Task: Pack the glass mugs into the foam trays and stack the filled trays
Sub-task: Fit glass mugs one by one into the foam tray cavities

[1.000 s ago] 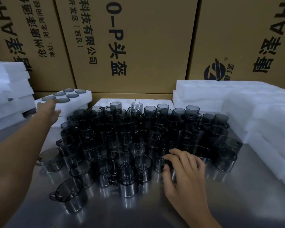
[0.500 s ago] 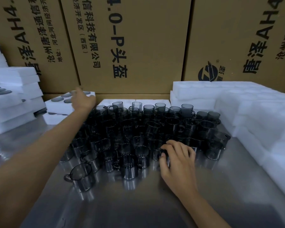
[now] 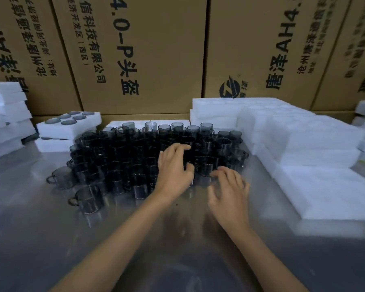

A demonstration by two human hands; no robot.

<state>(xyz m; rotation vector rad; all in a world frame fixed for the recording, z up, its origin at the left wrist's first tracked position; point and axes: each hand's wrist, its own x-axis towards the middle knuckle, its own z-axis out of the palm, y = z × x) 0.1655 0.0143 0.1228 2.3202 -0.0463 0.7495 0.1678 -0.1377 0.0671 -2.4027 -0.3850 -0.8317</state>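
Several dark smoked-glass mugs stand packed together on the steel table. My left hand is over the front right part of the cluster, fingers curled and apart, touching mug rims without lifting any. My right hand hovers at the cluster's front right corner, fingers spread, holding nothing. A filled foam tray with mugs in its holes sits at the back left on top of another tray.
Stacks of white foam trays fill the right side, with a flat foam piece in front of them. More foam is piled at the far left. Large cardboard boxes wall off the back. Two mugs stand apart at the front left.
My left hand has left the filled tray at the back left and come across to the mugs beside my right hand. My right hand has eased back off the mug, fingers spread.
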